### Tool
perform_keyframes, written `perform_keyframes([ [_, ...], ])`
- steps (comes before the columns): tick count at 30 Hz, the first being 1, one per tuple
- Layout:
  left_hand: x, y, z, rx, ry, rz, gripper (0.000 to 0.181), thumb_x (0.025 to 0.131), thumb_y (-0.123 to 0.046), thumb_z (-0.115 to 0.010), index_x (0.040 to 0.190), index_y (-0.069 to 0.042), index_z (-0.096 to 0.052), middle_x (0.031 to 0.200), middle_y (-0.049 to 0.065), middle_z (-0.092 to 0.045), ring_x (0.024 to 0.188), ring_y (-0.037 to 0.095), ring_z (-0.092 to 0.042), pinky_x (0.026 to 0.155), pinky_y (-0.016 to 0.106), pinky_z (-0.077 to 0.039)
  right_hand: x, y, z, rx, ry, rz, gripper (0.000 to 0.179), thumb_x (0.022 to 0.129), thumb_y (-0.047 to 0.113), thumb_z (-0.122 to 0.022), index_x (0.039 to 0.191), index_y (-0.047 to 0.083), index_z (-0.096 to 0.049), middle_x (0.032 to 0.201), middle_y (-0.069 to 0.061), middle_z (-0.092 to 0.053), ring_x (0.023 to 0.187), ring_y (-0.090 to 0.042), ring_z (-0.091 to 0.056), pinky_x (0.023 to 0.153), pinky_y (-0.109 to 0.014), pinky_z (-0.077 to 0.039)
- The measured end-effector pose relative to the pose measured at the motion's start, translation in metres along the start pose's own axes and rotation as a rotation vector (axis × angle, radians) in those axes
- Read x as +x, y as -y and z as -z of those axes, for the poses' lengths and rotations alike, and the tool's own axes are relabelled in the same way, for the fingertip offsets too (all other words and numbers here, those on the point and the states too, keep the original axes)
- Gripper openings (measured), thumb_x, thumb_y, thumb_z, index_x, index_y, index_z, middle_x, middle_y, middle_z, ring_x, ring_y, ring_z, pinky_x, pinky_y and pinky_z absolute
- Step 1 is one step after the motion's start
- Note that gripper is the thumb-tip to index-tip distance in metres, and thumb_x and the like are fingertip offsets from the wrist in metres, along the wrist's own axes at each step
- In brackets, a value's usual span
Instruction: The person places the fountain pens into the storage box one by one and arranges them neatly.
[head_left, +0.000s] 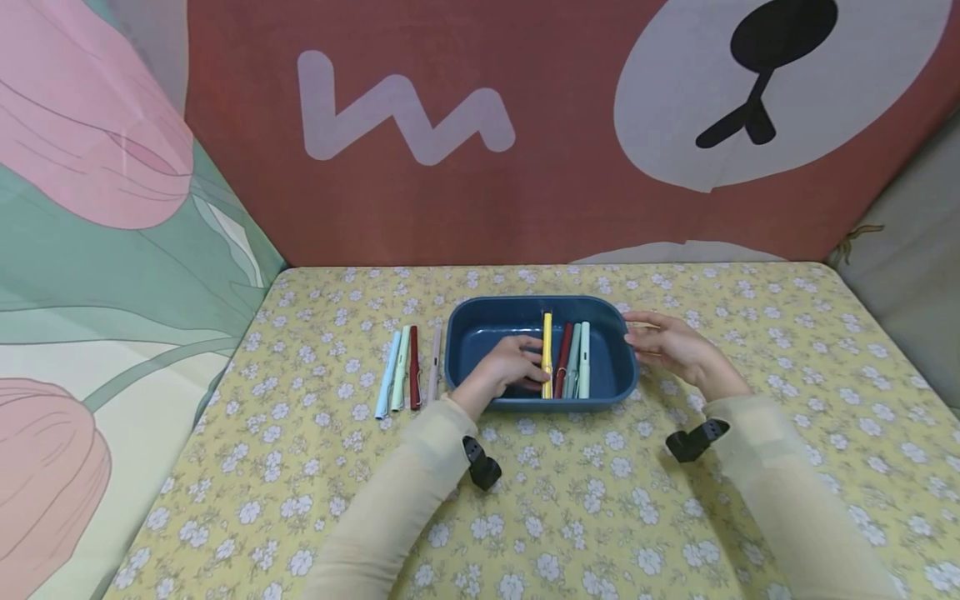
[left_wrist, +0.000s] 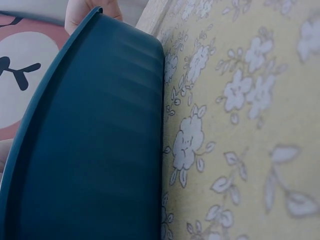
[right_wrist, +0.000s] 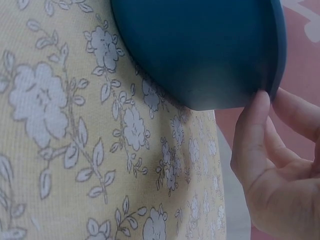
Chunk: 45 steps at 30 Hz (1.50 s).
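The left hand [head_left: 510,365] pinches a yellow pen [head_left: 547,332] inside a blue tub [head_left: 555,406] gripped by the right hand [head_left: 678,348].

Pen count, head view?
8 visible. Left of the bin: blue pen, green pen, dark-red pen, lilac pen. Inside: yellow pen, second dark-red pen, grey-green pen, mint pen. Left hand may hide more.

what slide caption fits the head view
Left hand holds a yellow pen beside three others in a dark-blue tub; right hand grips the rim, four pens outside on floral cloth.
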<state>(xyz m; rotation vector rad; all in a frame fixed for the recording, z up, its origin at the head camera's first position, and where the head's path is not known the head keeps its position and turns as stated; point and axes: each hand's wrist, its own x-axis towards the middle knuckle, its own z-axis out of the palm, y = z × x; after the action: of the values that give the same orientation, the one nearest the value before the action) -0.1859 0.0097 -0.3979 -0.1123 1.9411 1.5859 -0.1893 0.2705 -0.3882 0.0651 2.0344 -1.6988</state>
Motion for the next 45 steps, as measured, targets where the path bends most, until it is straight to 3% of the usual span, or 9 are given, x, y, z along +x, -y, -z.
perform_keyframes([
  [9,0.0021,-0.0007,-0.0005,0.032,0.022,0.022,0.062,0.084,0.013,-0.061,0.141,-0.002,-0.043,0.135,0.021,-0.055,0.11,0.033,-0.064,0.085,0.034,-0.06,-0.002,0.0011,0.0018,0.012,-0.008,0.001,0.047,0.096,0.016,-0.057,0.138,0.013,-0.038,0.09,0.017,-0.061,0.081,0.003,-0.062,0.076,-0.016,-0.055],
  [25,-0.0002,-0.0017,-0.0028,0.065,0.01,0.036,0.056,0.085,0.012,-0.061,0.138,0.002,-0.046,0.132,0.022,-0.056,0.107,0.033,-0.065,0.084,0.033,-0.06,-0.0001,-0.0008,0.0008,-0.001,0.004,0.006,0.061,0.097,0.015,-0.055,0.149,0.003,-0.025,0.092,0.017,-0.06,0.083,0.003,-0.062,0.076,-0.016,-0.055],
  [36,-0.0002,-0.0003,-0.0031,0.074,0.009,0.035,0.054,0.085,0.009,-0.063,0.136,0.003,-0.048,0.13,0.022,-0.057,0.107,0.033,-0.065,0.082,0.031,-0.061,-0.0018,-0.0006,0.0001,-0.013,-0.01,-0.001,0.059,0.097,0.018,-0.056,0.147,0.006,-0.028,0.094,0.017,-0.06,0.084,0.004,-0.061,0.078,-0.015,-0.055],
  [45,0.0007,0.001,-0.0035,0.054,-0.003,0.02,0.054,0.084,0.01,-0.064,0.135,0.003,-0.05,0.13,0.022,-0.058,0.105,0.033,-0.066,0.08,0.03,-0.061,-0.0001,-0.0009,0.0011,-0.014,0.007,0.005,0.065,0.097,0.017,-0.055,0.151,0.003,-0.021,0.095,0.019,-0.058,0.085,0.005,-0.061,0.077,-0.015,-0.054],
])
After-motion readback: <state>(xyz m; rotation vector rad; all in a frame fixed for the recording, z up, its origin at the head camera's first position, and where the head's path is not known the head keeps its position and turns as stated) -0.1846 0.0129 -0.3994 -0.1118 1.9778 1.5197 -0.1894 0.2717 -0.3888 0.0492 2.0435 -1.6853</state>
